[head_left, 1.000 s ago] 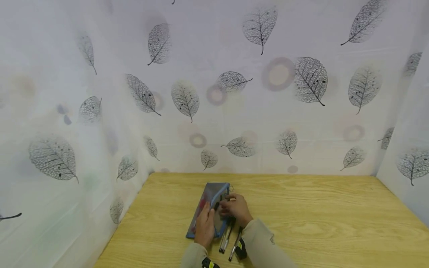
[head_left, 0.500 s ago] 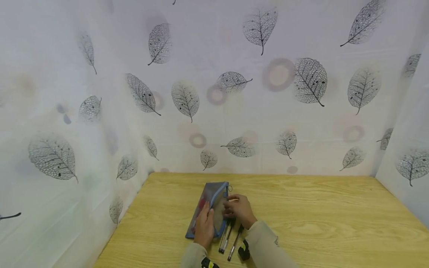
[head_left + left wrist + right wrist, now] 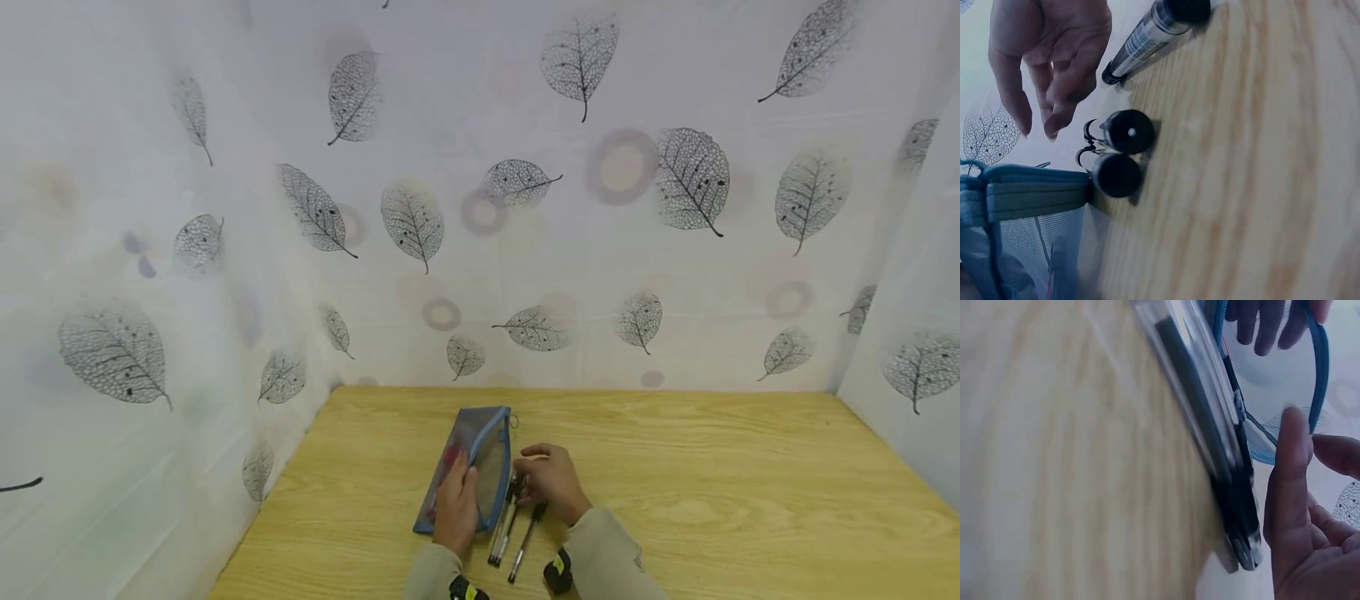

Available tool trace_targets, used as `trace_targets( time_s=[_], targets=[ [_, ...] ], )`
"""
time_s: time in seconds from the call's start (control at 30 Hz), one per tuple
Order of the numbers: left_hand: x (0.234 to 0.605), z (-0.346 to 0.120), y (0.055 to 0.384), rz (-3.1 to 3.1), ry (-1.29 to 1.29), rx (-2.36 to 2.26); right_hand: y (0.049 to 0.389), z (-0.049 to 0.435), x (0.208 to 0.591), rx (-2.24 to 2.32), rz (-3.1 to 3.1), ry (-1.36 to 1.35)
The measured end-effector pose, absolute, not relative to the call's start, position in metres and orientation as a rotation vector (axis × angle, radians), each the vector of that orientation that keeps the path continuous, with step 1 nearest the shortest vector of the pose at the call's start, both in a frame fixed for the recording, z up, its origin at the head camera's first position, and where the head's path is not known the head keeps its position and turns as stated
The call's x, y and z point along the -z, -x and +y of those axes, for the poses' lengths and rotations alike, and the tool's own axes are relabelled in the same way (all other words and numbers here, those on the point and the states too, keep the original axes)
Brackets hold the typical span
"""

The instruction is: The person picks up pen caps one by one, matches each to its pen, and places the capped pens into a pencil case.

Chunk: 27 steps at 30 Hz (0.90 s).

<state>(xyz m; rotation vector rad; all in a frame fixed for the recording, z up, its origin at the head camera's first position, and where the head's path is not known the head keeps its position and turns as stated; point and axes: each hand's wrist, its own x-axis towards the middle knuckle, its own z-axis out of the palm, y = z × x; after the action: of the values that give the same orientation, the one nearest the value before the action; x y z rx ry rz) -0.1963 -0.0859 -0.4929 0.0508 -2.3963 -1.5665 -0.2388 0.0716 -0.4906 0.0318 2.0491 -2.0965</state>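
Note:
A blue-edged mesh pencil pouch (image 3: 467,433) lies on the table, its zipped side gaping toward the right. My left hand (image 3: 456,506) grips its near wall, the thumb on one side and the fingers on the other. Some pens and a red item show dimly through the mesh. Close beside the pouch lie paired pens (image 3: 504,533) with black ends, and a single pen (image 3: 527,546) rests a little to their right. Just over the pens' far ends hovers my right hand (image 3: 553,479); the left wrist view shows its fingers (image 3: 1060,112) loosely bent around nothing.
The wood-grain table (image 3: 712,500) extends to the right and behind the pouch. Pale leaf-print sheeting (image 3: 570,250) hangs along the back and both sides. A small ring (image 3: 513,422) hangs at the pouch's far corner.
My right hand has drawn out of the pouch's opening and moved right and nearer, over the pens. A dark slim item that showed at the opening is gone from view. The left hand stays put.

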Motion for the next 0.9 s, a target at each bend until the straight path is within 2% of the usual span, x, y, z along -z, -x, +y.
trace_targets(
  time_s=[0.37, 0.9],
  targets=[
    [0.494, -0.087, 0.196, -2.390, -0.030, 1.552, 0.219, 0.088, 0.488, 2.051, 2.118, -0.056],
    [0.495, -0.087, 0.195, -2.396, -0.038, 1.570, 0.209, 0.101, 0.491, 1.974, 2.139, -0.157]
  ],
)
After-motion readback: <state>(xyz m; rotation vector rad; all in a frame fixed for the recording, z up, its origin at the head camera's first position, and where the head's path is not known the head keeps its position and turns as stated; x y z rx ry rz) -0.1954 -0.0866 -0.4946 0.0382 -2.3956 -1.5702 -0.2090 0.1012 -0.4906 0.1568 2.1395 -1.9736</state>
